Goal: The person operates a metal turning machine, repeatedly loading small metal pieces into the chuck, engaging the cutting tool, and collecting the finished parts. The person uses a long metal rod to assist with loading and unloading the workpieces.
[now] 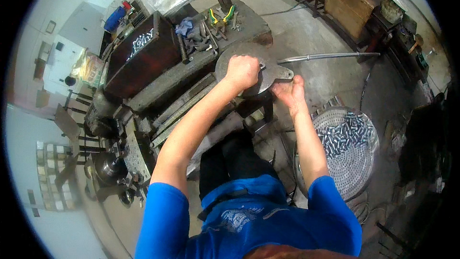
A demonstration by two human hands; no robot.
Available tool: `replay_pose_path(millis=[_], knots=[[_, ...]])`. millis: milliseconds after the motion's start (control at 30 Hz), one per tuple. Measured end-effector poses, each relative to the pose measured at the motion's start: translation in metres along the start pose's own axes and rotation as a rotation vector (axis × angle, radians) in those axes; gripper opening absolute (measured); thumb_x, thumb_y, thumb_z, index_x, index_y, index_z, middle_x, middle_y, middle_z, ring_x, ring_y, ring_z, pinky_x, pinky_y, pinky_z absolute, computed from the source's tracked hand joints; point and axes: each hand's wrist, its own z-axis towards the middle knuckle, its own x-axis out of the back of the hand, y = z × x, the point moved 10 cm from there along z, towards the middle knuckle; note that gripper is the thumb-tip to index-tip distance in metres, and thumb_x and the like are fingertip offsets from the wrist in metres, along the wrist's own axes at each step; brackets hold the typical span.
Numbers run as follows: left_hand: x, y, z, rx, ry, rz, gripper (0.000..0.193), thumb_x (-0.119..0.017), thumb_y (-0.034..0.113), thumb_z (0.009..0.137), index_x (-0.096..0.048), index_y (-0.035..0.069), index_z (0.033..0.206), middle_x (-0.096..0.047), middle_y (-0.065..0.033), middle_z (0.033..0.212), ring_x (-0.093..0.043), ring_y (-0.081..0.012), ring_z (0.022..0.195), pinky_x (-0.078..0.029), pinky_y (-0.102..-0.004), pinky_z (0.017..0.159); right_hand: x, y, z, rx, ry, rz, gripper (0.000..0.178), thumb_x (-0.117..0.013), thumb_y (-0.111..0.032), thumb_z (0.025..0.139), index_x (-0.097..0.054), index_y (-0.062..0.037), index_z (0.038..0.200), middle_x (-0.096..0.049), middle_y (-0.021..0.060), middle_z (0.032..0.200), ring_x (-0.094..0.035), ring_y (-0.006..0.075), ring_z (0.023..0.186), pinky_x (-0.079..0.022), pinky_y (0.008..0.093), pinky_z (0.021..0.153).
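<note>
A round, flat grey metal fixture (pixel 269 73) with a lug on its right side sits in front of me. My left hand (pixel 242 71) lies on top of it, closed in a fist; whatever is inside the grip is hidden. Beside and below the lug is my right hand (pixel 291 93), palm turned up and thumb apart. Its fingers reach partly under the fixture, where their tips are hidden, and I see nothing held in it. A long metal rod (pixel 328 57) runs rightward from the fixture.
Right of my right forearm is a round perforated tray (pixel 352 175) with several short shiny metal sleeves (pixel 346 135). Pliers (pixel 221 15) with yellow-green handles and other tools lie on the bench beyond. A dark box (pixel 158 52) at left holds more metal parts.
</note>
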Motion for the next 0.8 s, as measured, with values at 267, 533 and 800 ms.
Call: replay_pose_path(millis=[267,533,800], knots=[[0.021,0.002,-0.007,-0.151,0.195,-0.194,0.022,-0.065,0.027,0.071,-0.061,0.005,0.071,-0.062,-0.015,0.071,-0.062,-0.0343,0.07,-0.047,-0.0461,0.064,0.006,-0.001,0.002,-0.015,-0.009,0.005,0.065,-0.059,-0.032,0.059,-0.052,0.0,0.116,-0.054,0.018,0.119,-0.05,0.0354,0.109,-0.038,0.0476,0.098],[-0.001,0.002,-0.002,-0.032,0.073,-0.038,0.018,-0.06,0.021,0.072,-0.062,0.004,0.068,-0.062,-0.0168,0.069,-0.062,-0.0354,0.067,-0.047,-0.0459,0.065,0.006,-0.001,0.002,-0.03,-0.012,0.09,0.063,-0.054,-0.03,0.061,-0.052,0.0007,0.116,-0.054,0.019,0.12,-0.05,0.036,0.11,-0.038,0.0484,0.097],[0.003,0.013,-0.004,-0.2,0.056,-0.123,0.018,-0.057,0.003,0.062,-0.06,0.003,0.079,-0.06,-0.017,0.087,-0.058,-0.0352,0.088,-0.046,-0.0461,0.071,-0.007,-0.004,-0.004,0.038,0.0,-0.106,0.061,-0.066,-0.033,0.059,-0.055,-0.006,0.113,-0.057,0.0111,0.113,-0.054,0.0289,0.1,-0.047,0.0394,0.079]])
